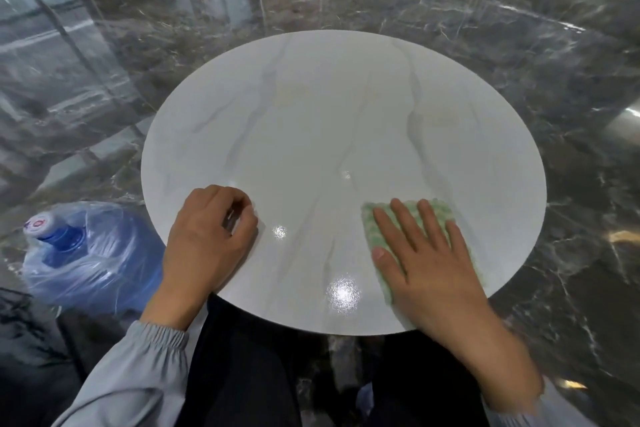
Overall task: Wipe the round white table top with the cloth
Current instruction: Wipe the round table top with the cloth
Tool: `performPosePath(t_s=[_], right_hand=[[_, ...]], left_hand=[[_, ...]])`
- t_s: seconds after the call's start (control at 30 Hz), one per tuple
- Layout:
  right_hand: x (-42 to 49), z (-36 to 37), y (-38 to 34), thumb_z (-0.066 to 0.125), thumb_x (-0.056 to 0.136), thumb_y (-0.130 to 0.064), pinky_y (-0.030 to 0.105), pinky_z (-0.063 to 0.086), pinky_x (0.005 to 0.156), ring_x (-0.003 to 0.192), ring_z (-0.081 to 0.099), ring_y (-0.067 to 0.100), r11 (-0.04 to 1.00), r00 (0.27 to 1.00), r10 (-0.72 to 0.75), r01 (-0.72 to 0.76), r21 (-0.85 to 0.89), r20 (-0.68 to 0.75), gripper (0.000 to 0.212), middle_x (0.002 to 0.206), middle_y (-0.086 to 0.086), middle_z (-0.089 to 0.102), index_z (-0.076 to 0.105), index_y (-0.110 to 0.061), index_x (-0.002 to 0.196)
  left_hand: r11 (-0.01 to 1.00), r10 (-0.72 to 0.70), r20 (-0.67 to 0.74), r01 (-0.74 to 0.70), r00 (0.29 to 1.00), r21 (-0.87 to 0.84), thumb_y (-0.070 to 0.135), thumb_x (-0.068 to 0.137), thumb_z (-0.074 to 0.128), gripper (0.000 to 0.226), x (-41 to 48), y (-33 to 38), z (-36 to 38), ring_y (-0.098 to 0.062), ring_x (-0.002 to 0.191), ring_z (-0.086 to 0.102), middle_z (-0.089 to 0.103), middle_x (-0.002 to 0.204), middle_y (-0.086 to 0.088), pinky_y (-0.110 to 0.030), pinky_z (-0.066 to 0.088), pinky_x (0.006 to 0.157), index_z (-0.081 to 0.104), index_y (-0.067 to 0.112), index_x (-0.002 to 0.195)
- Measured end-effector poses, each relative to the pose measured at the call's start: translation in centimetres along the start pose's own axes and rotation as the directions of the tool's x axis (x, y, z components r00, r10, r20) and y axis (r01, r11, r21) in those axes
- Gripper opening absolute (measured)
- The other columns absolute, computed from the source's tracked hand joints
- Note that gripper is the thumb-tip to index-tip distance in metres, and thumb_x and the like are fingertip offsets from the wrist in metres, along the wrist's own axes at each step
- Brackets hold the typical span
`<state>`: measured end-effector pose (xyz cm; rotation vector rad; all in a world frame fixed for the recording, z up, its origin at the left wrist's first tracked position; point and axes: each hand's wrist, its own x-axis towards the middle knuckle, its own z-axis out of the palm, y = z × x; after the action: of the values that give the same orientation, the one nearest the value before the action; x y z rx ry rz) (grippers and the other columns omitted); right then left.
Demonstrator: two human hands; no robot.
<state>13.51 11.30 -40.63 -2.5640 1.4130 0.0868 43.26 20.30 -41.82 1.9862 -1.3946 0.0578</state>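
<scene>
The round white table top [339, 121] has faint grey veins and fills the middle of the head view. A green and white cloth [377, 222] lies flat on its near right part. My right hand [426, 260] presses flat on the cloth with fingers spread, covering most of it. My left hand [207, 239] rests on the near left edge of the table with fingers curled in, holding nothing that I can see.
A large blue water bottle [90, 253] wrapped in clear plastic stands on the floor at the table's near left. Dark glossy marble floor [519, 45] surrounds the table. Glass panels [41, 10] rise at the far left. My dark trousers sit under the near edge.
</scene>
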Motion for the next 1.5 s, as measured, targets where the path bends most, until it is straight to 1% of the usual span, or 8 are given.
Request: performPosePath(t_s=[0.2,0.4,0.53,0.73,0.93,1.07,1.27,1.5], right_hand=[[-3.3,2.4,-5.6,0.031,0.106,-0.05,0.055,0.014,0.118,0.158,0.016,0.031,0.982,0.976,-0.183,0.187,0.015,-0.12,0.06,0.17,-0.005,0.024,0.027,-0.032,0.163],[4.3,0.3,-6.0,0.017,0.107,-0.057,0.043,-0.021,0.122,0.154,-0.027,0.011,0.969,0.974,-0.227,0.228,0.098,-0.016,0.058,0.17,-0.022,-0.012,0.003,-0.047,0.162],[7.8,-1.8,-0.6,0.018,0.106,-0.058,0.044,-0.013,0.125,0.156,-0.02,0.009,0.991,0.995,-0.102,0.101,0.089,0.008,0.058,0.17,-0.023,-0.008,0.0,-0.05,0.161],[1.8,-1.1,3.0,-0.011,0.09,-0.066,0.042,-0.02,0.123,0.149,-0.037,0.011,0.999,0.998,0.04,-0.04,-0.012,0.052,0.067,0.165,-0.023,-0.028,-0.021,-0.053,0.155],[-1.1,1.5,-4.2,0.029,0.106,-0.051,0.051,0.012,0.118,0.156,0.021,0.031,0.977,0.976,-0.214,0.214,-0.022,-0.036,0.058,0.169,-0.007,0.026,0.03,-0.034,0.162],[5.8,0.0,-6.2,0.018,0.108,-0.055,0.045,-0.017,0.123,0.156,-0.022,0.014,0.952,0.955,-0.296,0.295,0.078,0.0,0.057,0.17,-0.02,-0.009,0.004,-0.047,0.163],[11.6,-2.6,-0.4,0.016,0.108,-0.056,0.045,-0.014,0.125,0.156,-0.022,0.013,0.992,0.993,-0.098,0.092,0.083,0.071,0.059,0.171,-0.019,-0.013,-0.002,-0.045,0.163],[3.0,-0.8,1.7,-0.009,0.094,-0.065,0.042,-0.027,0.119,0.142,-0.048,0.009,1.0,0.996,-0.01,0.01,0.008,0.093,0.059,0.161,-0.022,-0.037,-0.032,-0.055,0.147]], left_hand=[[1.0,0.004,0.007,-0.004,1.0,0.003,0.034,0.093,0.057,0.015,0.2,0.1,0.0,-0.016,0.086,0.048,0.058,0.085,0.009,-0.026,0.036,0.08,0.065,0.022,0.093],[1.0,0.008,0.031,-0.008,1.0,0.017,0.03,0.094,0.062,0.007,0.1,0.6,-0.4,-0.015,0.086,0.048,0.057,0.086,0.011,-0.027,0.035,0.079,0.065,0.023,0.094],[1.0,0.0,0.034,-0.001,0.999,0.029,0.017,0.094,0.072,0.009,0.0,0.6,-0.4,-0.015,0.086,0.047,0.058,0.086,0.01,-0.025,0.033,0.079,0.065,0.022,0.093],[0.999,0.017,0.022,-0.018,1.0,0.038,0.032,0.092,0.058,0.013,0.2,0.2,-0.1,-0.014,0.086,0.047,0.058,0.087,0.01,-0.025,0.032,0.078,0.066,0.021,0.093],[0.999,0.032,0.009,-0.032,0.999,0.042,0.035,0.092,0.057,0.017,0.2,-0.3,0.1,-0.014,0.086,0.047,0.058,0.088,0.01,-0.025,0.032,0.078,0.066,0.021,0.094],[0.999,0.036,0.006,-0.036,0.999,0.035,0.034,0.092,0.057,0.016,0.2,-0.2,0.0,-0.016,0.085,0.049,0.058,0.087,0.009,-0.025,0.033,0.078,0.066,0.021,0.093],[0.999,0.028,0.01,-0.029,1.0,0.03,0.036,0.092,0.055,0.017,0.2,-0.2,0.1,-0.016,0.084,0.049,0.058,0.087,0.01,-0.027,0.034,0.076,0.065,0.023,0.093],[0.998,0.029,0.004,-0.029,1.0,0.056,0.035,0.091,0.056,0.017,0.3,-0.3,0.6,-0.017,0.083,0.047,0.056,0.086,0.009,-0.032,0.037,0.076,0.065,0.022,0.092]])
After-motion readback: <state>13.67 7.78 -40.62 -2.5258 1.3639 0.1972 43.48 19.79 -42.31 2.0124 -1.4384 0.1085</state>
